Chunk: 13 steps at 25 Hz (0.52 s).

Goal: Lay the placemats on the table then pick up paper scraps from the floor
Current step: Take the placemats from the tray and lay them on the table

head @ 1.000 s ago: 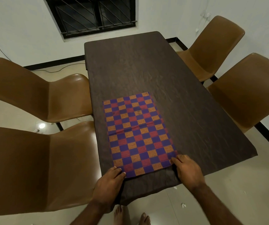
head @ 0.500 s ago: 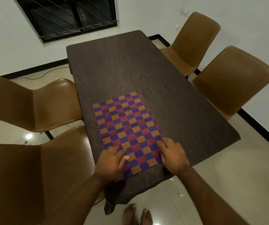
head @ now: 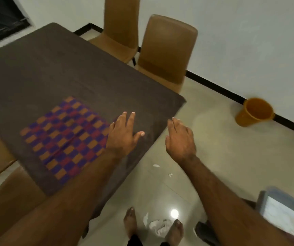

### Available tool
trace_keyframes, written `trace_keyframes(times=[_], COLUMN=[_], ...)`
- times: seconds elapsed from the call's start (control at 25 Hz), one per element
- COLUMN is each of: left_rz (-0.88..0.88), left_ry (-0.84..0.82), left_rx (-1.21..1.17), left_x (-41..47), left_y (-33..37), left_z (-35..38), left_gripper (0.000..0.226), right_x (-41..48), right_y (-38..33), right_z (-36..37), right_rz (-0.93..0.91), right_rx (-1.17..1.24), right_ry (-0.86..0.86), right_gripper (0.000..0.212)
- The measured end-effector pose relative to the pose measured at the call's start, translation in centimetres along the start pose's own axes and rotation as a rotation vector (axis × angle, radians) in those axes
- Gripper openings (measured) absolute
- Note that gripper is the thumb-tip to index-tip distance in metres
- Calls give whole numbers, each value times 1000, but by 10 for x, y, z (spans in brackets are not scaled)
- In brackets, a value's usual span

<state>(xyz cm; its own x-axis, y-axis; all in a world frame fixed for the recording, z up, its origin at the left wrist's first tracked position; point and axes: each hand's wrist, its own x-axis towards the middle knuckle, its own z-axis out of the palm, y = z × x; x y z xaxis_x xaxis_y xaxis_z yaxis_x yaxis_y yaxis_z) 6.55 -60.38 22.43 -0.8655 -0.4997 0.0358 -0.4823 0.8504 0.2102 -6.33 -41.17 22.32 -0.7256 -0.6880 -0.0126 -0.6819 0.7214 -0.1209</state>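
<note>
placemat [head: 66,137] flat on table [head: 54,68], left side | your left hand [head: 123,135] spread, empty, over its right edge | right hand [head: 180,139] loose, empty, off table | paper scraps [head: 156,165] on floor [head: 213,174] below, nearer you; right hand closer

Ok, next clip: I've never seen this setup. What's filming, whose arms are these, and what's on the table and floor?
There is no machine: a person wears one camera on the head, looking down at their own bare hands. The left hand, fingers spread, is over the cloth-covered table at the edge of a checked placemat lying flat. The right hand hangs open past the table's edge, above the floor. Neither holds anything. White paper scraps lie between the bare feet, smaller bits nearer the table. An orange bucket stands by the wall.
</note>
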Motion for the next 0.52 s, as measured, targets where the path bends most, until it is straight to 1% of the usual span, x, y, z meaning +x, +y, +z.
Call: trace_keyframes(times=[0.2,0.32,0.44,0.52], left_rz=[312,526,711,840], left_ry=[-140,-263,-377,-486], left_rx=[-40,-47,-42,-25], left_x=[23,12,-19,-51], left_y=[168,282,375,430], left_z=[51,97,146,182], left_gripper=[89,88,83,82], right_x=[-83,-150,-223,-276], right_y=[159,245,302,332], right_z=[2,17,45,66], right_rz=[286,490,653,786], right_rx=[-16,-22,-3,5], right_ry=[71,54,28,26], right_gripper=[65,65,64,64])
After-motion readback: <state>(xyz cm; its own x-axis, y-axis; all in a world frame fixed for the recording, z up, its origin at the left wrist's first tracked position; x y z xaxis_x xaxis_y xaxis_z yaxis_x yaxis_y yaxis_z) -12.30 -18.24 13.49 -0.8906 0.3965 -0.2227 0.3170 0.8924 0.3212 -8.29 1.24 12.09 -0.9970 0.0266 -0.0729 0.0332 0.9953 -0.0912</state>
